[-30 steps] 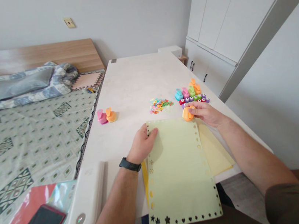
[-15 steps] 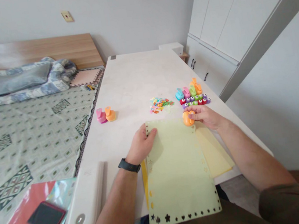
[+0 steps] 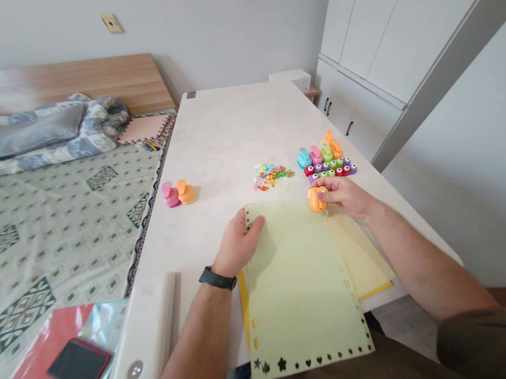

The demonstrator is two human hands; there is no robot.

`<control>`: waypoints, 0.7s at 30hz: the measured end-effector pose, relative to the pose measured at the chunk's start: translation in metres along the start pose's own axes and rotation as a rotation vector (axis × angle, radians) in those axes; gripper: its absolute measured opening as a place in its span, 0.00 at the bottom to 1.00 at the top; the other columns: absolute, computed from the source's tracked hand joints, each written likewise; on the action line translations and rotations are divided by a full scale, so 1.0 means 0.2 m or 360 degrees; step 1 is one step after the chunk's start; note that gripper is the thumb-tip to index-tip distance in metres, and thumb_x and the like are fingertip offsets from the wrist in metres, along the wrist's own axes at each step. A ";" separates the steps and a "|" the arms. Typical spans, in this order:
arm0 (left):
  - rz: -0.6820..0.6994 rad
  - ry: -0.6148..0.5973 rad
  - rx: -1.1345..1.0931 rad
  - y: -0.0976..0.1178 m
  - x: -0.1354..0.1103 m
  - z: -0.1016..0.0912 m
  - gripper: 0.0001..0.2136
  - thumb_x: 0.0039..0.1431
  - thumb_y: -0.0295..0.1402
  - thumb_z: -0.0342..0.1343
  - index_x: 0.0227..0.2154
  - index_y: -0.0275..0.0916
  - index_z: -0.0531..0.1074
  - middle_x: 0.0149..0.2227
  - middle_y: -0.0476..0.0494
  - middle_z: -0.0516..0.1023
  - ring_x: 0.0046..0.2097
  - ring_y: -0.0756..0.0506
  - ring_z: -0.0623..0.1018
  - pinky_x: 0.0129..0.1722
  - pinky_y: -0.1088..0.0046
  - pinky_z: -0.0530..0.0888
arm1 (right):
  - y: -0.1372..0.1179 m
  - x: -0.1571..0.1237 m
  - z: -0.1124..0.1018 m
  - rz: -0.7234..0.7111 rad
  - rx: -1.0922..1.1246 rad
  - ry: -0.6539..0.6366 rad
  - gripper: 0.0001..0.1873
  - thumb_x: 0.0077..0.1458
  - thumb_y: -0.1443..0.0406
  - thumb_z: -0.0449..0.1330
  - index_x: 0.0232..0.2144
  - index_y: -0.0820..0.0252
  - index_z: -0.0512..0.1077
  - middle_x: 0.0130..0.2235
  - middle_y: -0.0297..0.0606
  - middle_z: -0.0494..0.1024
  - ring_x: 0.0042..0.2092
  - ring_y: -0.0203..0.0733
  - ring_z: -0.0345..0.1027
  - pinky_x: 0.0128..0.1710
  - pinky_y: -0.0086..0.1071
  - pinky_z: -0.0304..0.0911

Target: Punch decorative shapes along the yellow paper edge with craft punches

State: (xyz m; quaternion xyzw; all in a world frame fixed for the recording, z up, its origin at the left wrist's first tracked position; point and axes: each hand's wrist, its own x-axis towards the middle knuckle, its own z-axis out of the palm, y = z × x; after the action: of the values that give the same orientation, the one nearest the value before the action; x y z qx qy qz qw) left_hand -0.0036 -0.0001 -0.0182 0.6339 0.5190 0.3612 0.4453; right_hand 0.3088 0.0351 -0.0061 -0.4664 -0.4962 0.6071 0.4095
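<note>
Paper (image 3: 297,283) overhangs the near table (image 3: 234,123) edge, pinched in our left hand (image 3: 240,239); we should squarely squeeze the orange craft punch (image 3: 317,200) our right hand (image 3: 347,197) grips.

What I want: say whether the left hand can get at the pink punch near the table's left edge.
Probably yes, once the left hand releases the pale green paper: the pink punch has an orange punch close on its right, but its near side looks free.
</note>
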 end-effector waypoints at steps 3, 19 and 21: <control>-0.0014 -0.0006 -0.0039 0.00 0.00 0.00 0.16 0.63 0.45 0.56 0.45 0.39 0.73 0.43 0.40 0.82 0.40 0.41 0.80 0.36 0.67 0.75 | 0.00 0.00 0.00 -0.0006 0.0016 0.0010 0.21 0.42 0.58 0.78 0.39 0.56 0.79 0.37 0.37 0.82 0.35 0.42 0.74 0.38 0.36 0.70; -0.0028 -0.0021 -0.0022 -0.01 0.00 0.01 0.16 0.63 0.47 0.57 0.43 0.39 0.73 0.43 0.40 0.82 0.40 0.41 0.80 0.37 0.67 0.76 | 0.03 0.02 0.02 -0.0064 -0.0014 0.0062 0.20 0.41 0.57 0.78 0.36 0.55 0.80 0.37 0.37 0.82 0.35 0.42 0.73 0.38 0.36 0.69; -0.0028 -0.0023 -0.0008 -0.01 0.00 0.01 0.16 0.63 0.47 0.56 0.43 0.40 0.73 0.42 0.41 0.82 0.40 0.41 0.80 0.37 0.67 0.75 | 0.03 0.02 0.01 -0.0060 0.0004 0.0081 0.20 0.41 0.58 0.78 0.36 0.56 0.80 0.36 0.37 0.82 0.35 0.42 0.73 0.38 0.36 0.69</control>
State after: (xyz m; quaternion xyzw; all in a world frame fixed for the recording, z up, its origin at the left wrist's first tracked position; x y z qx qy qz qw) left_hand -0.0033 -0.0004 -0.0211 0.6308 0.5202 0.3541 0.4539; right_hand 0.3046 0.0380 -0.0133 -0.4718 -0.4935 0.5879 0.4340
